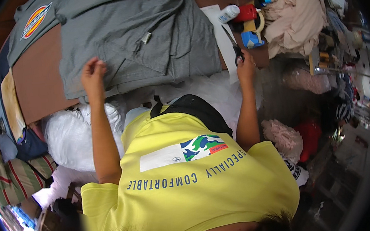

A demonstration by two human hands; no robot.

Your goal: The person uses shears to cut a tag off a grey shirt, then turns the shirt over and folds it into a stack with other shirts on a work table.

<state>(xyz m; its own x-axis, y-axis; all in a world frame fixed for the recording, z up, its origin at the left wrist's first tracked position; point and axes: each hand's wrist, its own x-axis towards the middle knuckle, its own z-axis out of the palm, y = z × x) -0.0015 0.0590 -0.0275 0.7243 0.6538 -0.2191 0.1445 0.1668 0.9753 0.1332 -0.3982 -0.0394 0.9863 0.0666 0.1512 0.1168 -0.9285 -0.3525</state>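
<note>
My right hand is closed around the dark handles of a pair of scissors, at the right end of the table. The scissors' blades point away from me, over a strip of white paper. My left hand is over the left part of a grey garment, its fingers curled together. Whether anything small is pinched in them, I cannot make out. The grey garment lies spread with loose folds, and a small pale tag shows on it.
Beyond the paper are a white bottle, a red object, a tape roll and a blue box. Beige cloth is heaped at the right. The brown table shows at left; white plastic bags sit below its edge.
</note>
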